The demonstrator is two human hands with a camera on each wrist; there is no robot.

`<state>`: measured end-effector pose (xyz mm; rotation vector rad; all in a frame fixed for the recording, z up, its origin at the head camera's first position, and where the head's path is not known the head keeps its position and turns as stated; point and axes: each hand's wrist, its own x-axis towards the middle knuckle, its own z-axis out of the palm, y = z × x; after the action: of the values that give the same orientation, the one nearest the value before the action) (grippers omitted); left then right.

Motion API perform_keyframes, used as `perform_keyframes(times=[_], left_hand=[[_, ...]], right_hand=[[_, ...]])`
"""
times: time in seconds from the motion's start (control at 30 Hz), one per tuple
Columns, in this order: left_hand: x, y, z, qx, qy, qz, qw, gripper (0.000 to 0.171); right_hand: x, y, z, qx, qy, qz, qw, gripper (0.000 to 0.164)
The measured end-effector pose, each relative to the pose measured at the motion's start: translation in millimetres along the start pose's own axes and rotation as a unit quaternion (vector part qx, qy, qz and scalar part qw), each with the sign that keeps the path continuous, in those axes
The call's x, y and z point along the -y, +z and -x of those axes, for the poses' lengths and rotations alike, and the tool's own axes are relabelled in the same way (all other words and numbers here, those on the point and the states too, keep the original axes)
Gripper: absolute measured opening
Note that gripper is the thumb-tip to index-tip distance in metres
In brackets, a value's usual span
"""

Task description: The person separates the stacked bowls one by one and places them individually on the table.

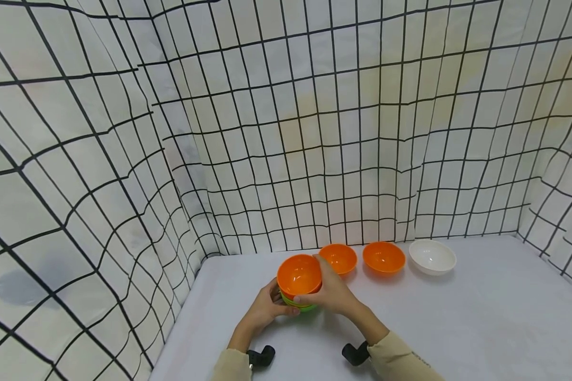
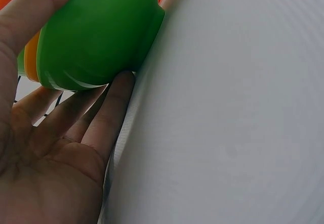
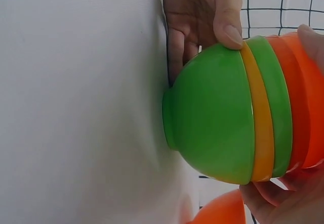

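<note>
A nested stack of bowls stands on the white table, with a green bowl (image 3: 212,113) at its base. Above that come a yellow-orange bowl (image 3: 260,118), another green bowl (image 3: 277,107) and orange ones, the top orange bowl (image 1: 299,274) facing up. My left hand (image 1: 266,307) holds the stack low on its left side, thumb against the green bowls and fingers around the far side. With thumb and fingers on opposite sides, my right hand (image 1: 332,291) grips the orange bowls at the top. The right wrist view shows both hands on the stack.
Behind and to the right, an orange bowl (image 1: 345,259), a second orange bowl (image 1: 384,258) and a white bowl (image 1: 432,257) sit in a row. Walls of white sheet with black grid (image 1: 333,132) enclose the table (image 1: 486,312) at the back and sides.
</note>
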<state>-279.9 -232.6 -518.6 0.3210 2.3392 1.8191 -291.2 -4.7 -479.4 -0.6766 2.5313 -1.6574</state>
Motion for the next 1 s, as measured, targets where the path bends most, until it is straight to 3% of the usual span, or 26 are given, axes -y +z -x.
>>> perform_keyframes(times=[0.67, 1.0], left_hand=[[-1.3, -0.9, -0.7, 0.000, 0.002, -0.012, 0.9999, 0.095], [0.5, -0.7, -0.2, -0.003, -0.004, -0.011, 0.9999, 0.096]], right_hand=[[0.2, -0.6, -1.0, -0.019, -0.018, 0.005, 1.000, 0.112], [3.6, -6.1, -2.1, -0.020, -0.035, 0.000, 0.999, 0.103]])
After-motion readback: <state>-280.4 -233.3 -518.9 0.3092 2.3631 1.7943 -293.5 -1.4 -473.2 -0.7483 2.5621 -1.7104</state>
